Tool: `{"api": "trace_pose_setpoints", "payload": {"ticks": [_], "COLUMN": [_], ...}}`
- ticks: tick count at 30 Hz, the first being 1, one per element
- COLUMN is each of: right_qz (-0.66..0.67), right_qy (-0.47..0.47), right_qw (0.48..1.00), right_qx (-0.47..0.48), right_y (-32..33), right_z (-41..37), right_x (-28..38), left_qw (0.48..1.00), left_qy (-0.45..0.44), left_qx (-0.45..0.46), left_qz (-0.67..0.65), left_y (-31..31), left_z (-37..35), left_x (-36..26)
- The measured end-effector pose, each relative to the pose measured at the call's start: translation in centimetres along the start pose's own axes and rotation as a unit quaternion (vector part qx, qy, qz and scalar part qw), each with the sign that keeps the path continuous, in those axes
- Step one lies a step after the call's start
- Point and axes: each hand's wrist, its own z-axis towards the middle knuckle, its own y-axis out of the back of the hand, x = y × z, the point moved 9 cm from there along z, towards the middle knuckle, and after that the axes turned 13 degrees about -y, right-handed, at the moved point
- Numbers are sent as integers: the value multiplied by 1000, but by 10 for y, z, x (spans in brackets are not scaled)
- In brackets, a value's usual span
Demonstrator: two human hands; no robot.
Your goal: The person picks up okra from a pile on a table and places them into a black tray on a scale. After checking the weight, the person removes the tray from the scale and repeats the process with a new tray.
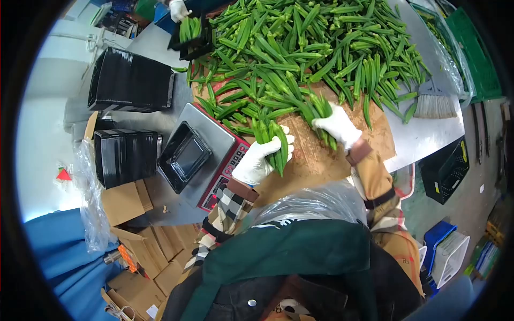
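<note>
My left hand, in a white glove, is closed around a small bunch of okra above the brown cardboard sheet. Gloved in white too, my right hand grips another bunch of okra at the near edge of the pile. The large okra pile spreads over the cardboard and the metal table. Left of my left hand, a black plastic tray sits on the plate of a red-edged digital scale; no okra shows in it.
Stacks of black trays stand at the left, beside cardboard boxes. A brush lies on the table's right side. At the top left, another person's gloved hand is at a black tray with okra. A black crate is on the floor.
</note>
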Motion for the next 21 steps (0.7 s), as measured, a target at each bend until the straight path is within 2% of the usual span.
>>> {"api": "trace_pose_setpoints", "payload": {"ticks": [1, 2, 4, 5, 12, 15, 18, 21], "right_qz": [128, 253, 272, 358, 440, 429, 401, 385], "right_qy": [-76, -148, -123, -144, -176, -172, -155, -130], "right_qw": [985, 940, 940, 896, 856, 852, 867, 868], "right_qx": [89, 173, 166, 221, 207, 248, 251, 285], "right_y": [-14, -29, -43, -58, -80, -93, -114, -141], "right_z": [-16, -34, -58, -66, -79, -82, -78, -76], "right_x": [-11, -20, -20, -26, -41, -27, -7, 27], "left_qw": [1000, 1000, 999, 999, 999, 999, 995, 994], "left_qy": [2, 5, 14, 18, 3, -35, -68, -94], "left_qx": [-5, -6, 31, 47, 39, 29, 37, -9], "left_qz": [2, 5, -5, -11, -36, -4, 60, 59], "left_y": [-6, -9, -16, -18, -1, -8, 11, 9], "left_z": [-2, -1, 1, 0, -12, -23, -30, -56], "left_x": [-2, -3, 0, 2, -7, -29, -48, -88]}}
